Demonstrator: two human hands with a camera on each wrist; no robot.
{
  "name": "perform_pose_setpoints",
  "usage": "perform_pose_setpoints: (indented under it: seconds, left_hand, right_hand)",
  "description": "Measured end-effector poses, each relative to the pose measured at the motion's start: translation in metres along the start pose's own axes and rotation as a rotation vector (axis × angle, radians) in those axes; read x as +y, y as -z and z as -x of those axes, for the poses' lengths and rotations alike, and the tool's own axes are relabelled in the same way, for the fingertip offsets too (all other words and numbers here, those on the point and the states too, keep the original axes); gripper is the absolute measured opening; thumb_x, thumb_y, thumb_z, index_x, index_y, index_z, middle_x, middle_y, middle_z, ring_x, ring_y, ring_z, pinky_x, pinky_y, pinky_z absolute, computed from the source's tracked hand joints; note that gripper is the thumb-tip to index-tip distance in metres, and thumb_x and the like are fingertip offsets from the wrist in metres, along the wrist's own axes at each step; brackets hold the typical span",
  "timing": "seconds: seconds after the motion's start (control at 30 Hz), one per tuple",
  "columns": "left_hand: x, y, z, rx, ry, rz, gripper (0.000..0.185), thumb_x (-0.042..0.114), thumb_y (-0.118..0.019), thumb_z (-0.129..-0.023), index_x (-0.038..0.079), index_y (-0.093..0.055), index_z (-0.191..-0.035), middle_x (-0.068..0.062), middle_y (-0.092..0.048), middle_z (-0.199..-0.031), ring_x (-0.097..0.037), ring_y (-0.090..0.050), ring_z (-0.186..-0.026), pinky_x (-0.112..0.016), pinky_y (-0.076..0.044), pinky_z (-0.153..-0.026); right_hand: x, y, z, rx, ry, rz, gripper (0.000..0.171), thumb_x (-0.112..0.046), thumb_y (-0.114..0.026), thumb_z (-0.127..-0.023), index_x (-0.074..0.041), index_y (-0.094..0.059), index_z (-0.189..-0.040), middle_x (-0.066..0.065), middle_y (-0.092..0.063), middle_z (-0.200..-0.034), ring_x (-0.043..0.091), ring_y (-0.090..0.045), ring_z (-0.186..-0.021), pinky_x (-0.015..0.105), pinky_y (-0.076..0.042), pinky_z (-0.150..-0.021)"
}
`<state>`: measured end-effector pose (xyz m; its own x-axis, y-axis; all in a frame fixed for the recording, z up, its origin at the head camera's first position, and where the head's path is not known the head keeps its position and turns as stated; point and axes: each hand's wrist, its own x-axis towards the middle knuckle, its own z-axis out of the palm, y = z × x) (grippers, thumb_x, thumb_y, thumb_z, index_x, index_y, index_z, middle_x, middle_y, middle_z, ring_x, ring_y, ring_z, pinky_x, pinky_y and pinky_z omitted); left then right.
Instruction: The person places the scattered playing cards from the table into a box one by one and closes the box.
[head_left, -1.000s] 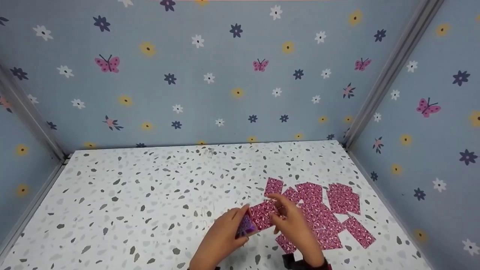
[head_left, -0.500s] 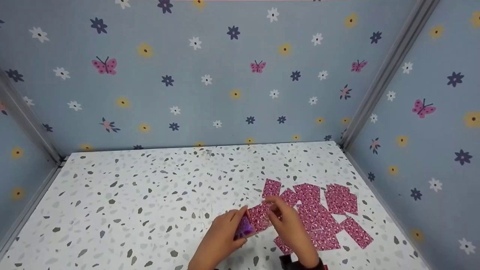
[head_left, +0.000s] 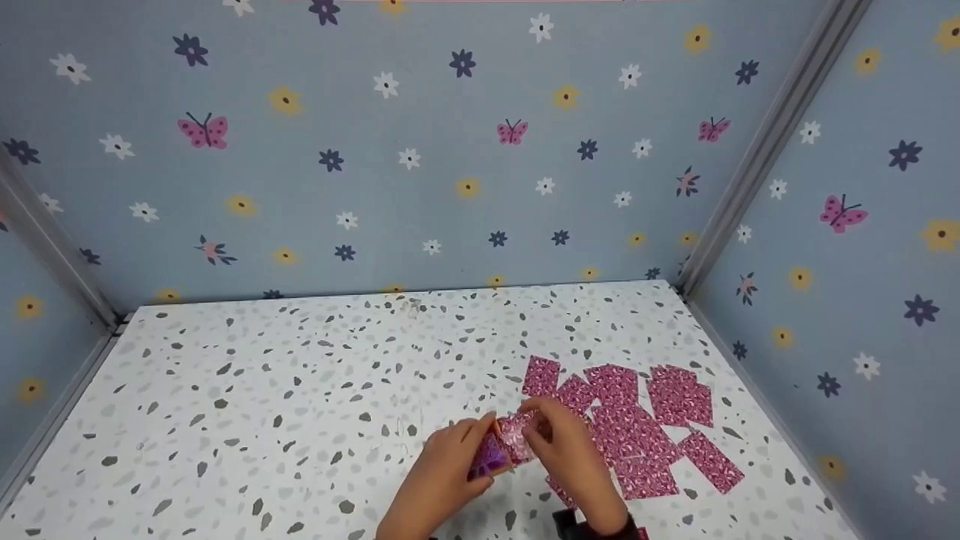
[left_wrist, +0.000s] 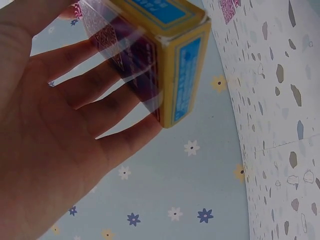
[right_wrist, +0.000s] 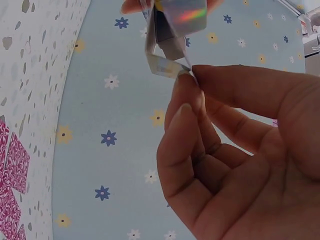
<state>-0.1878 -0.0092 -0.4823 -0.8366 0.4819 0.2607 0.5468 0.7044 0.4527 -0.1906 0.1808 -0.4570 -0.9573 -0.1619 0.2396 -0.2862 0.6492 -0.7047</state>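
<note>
L hand [head_left: 442, 472] grips a small yellow-and-blue cardboard card box with purple face [head_left: 491, 456], wrapped in clear film; fingers curled behind it, thumb on the near side. In the left wrist view the same box [left_wrist: 165, 55] rests against the fingers [left_wrist: 100, 100], and its film looks loose in places. R hand [head_left: 574, 461] pinches a pink patterned playing card [head_left: 520, 435] at the box mouth; the right wrist view shows thumb and forefinger [right_wrist: 187, 92] nipped on a shiny card edge or flap [right_wrist: 167, 55], can't tell which. Hands close together, near 6 o'clock on the white speckled terrazzo-look tabletop [head_left: 262, 390].

Progress, as a judgement: work looks like cards passing btwn box and table, direction not clear from these views. A spread of pink patterned cards [head_left: 637, 427] lies overlapped at approx 4 o'clock from table centre, just beside the R hand. If they're going in, most are left to do; if coming out, a good number are out already. How many sit inside the box can't be seen.

Vs earlier frames: the pinched card shows much less face now, sitting closer to the box. R hand has drawn in toward L. Spread on the table looks unchanged, and the L hand's grip is as it was.
</note>
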Motion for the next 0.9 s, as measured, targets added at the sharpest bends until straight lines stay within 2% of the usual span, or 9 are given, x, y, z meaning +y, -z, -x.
perform_pose_setpoints:
  seconds: [0.23, 0.53, 0.73, 0.9]
  left_hand:
    - [-0.0003, -0.0037, -0.0005, 0.046, -0.032, -0.019, 0.069, 0.032, -0.074, -0.077, 0.008, -0.046, -0.136, -0.006, -0.061, -0.117, -0.025, -0.058, -0.105, -0.044, -0.046, -0.095]
    - [0.0004, -0.0016, -0.0007, -0.001, 0.022, 0.016, 0.074, 0.025, -0.075, -0.074, 0.008, -0.043, -0.139, -0.006, -0.06, -0.12, -0.025, -0.057, -0.108, -0.046, -0.044, -0.098]
    - [0.0001, -0.0018, -0.0004, -0.006, 0.02, 0.018, 0.074, 0.026, -0.074, -0.075, 0.008, -0.042, -0.139, -0.006, -0.06, -0.12, -0.026, -0.057, -0.108, -0.046, -0.044, -0.097]
    - [-0.001, -0.0021, -0.0009, -0.013, 0.031, 0.026, 0.075, 0.026, -0.074, -0.074, 0.009, -0.041, -0.14, -0.007, -0.059, -0.12, -0.026, -0.057, -0.108, -0.047, -0.044, -0.098]
  right_hand:
    - [0.002, -0.0009, -0.0001, -0.003, 0.055, 0.076, 0.023, -0.001, -0.062, -0.083, -0.007, -0.065, -0.105, 0.001, -0.058, -0.085, 0.007, -0.052, -0.072, 0.019, -0.047, -0.063]
    - [0.0018, 0.0032, 0.0006, -0.025, 0.047, 0.112, 0.023, -0.001, -0.06, -0.085, -0.008, -0.068, -0.105, 0.002, -0.058, -0.089, 0.01, -0.054, -0.076, 0.02, -0.048, -0.066]
    - [0.0004, 0.0036, 0.0027, -0.075, 0.044, 0.153, 0.019, -0.005, -0.061, -0.086, -0.013, -0.07, -0.1, -0.001, -0.057, -0.09, 0.009, -0.053, -0.078, 0.02, -0.046, -0.066]
    - [0.0036, 0.0091, 0.0038, -0.102, 0.044, 0.119, 0.019, -0.008, -0.059, -0.088, -0.013, -0.069, -0.103, -0.001, -0.058, -0.094, 0.01, -0.054, -0.08, 0.02, -0.048, -0.068]
